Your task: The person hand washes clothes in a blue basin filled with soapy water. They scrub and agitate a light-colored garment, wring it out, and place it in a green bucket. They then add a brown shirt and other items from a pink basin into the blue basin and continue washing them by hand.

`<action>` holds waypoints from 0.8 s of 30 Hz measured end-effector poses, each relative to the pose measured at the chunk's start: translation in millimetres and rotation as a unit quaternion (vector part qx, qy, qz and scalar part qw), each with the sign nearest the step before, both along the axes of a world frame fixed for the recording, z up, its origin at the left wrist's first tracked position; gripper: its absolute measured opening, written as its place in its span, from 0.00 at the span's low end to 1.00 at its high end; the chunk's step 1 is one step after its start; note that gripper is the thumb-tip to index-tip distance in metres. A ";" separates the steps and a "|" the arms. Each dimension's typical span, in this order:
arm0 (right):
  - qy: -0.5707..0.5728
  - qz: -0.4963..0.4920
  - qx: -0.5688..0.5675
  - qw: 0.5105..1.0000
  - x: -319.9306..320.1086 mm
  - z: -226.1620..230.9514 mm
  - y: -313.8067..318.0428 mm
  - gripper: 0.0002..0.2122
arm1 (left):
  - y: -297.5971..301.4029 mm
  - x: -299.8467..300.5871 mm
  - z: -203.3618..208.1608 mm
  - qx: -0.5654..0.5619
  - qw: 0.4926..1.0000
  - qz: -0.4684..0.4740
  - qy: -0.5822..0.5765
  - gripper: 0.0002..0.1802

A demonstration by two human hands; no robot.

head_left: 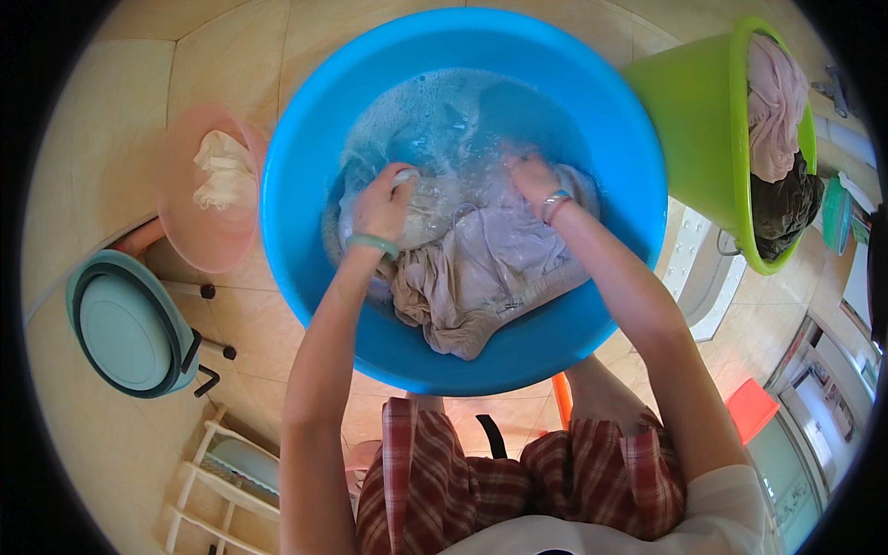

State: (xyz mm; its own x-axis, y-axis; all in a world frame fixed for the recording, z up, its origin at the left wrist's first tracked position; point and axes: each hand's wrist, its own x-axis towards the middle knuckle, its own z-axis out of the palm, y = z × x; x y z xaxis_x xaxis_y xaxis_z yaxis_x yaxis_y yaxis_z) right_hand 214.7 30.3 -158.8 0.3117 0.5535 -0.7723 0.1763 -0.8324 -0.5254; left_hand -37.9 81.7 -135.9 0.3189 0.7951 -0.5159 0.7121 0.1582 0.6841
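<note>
Touching wet cloth (pixel 490 250): hands (pixel 380 205); blue tub (pixel 634 194), tiled floor (pixel 252 322).

Green bangle (pixel 373 243), red plaid shorts (pixel 592 472)

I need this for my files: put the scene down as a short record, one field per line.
Blue basin: holds soapy water and pale wet cloth
Left hand: at the cloth, grip unclear; green bangle on wrist
Right hand: at the cloth, fingertips blurred by water
Green bucket, right: pink cloth and dark cloth
Pink basin, left: whitish cloth inside
</note>
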 end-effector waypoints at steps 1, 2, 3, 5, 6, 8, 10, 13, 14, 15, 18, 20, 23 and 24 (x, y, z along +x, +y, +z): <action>0.187 -0.187 0.029 0.964 -14.0 24.6 -6.6 0.15 | -11.1 -9.8 -3.6 -0.053 0.990 0.079 -0.100 0.28; 0.282 -0.222 0.038 0.933 -19.7 53.7 -11.7 0.14 | -25.3 -9.8 0.8 0.016 0.995 0.070 -0.076 0.29; 0.368 -0.257 0.051 0.892 -19.6 83.4 -16.3 0.14 | -39.9 1.3 11.0 0.086 0.993 0.058 -0.057 0.30; 0.422 -0.265 0.073 0.864 -16.4 129.3 -26.7 0.16 | -50.2 28.0 35.4 0.188 0.982 -0.012 -0.014 0.31; 0.424 -0.246 0.080 0.868 -18.9 153.6 -28.6 0.17 | -48.9 35.8 52.2 0.219 0.973 -0.068 0.020 0.31; 0.431 -0.211 0.087 0.873 -24.5 201.3 -31.8 0.18 | -50.0 32.6 57.9 0.220 0.966 -0.138 0.015 0.31; 0.468 -0.187 0.131 0.854 -12.4 225.5 -28.1 0.18 | -35.3 30.0 46.4 0.181 0.966 -0.170 -0.076 0.29; 0.467 -0.185 0.224 0.835 18.1 217.2 -18.1 0.20 | -22.2 6.8 48.2 -0.049 0.976 0.021 -0.210 0.16; 0.368 -0.190 0.253 0.874 21.6 214.2 -7.5 0.20 | -19.6 2.4 50.1 -0.114 0.943 0.131 -0.284 0.14; 0.318 -0.188 0.266 0.891 29.6 198.8 -0.7 0.22 | -17.1 0.4 51.2 -0.137 0.896 0.213 -0.366 0.13; 0.163 -0.021 0.250 0.954 37.8 136.1 1.6 0.22 | -16.6 0.2 61.7 -0.176 0.752 0.399 -0.495 0.13; -0.109 0.152 0.341 0.921 34.5 94.4 4.3 0.20 | -17.1 7.1 58.4 -0.161 0.733 0.457 -0.478 0.13; -0.278 0.288 0.316 0.860 -0.7 51.3 -6.5 0.19 | -30.7 15.6 37.9 0.073 0.906 0.314 -0.274 0.26; -0.296 0.315 0.285 0.856 -11.9 43.3 -13.3 0.19 | -36.3 18.8 34.0 0.174 0.941 0.222 -0.187 0.30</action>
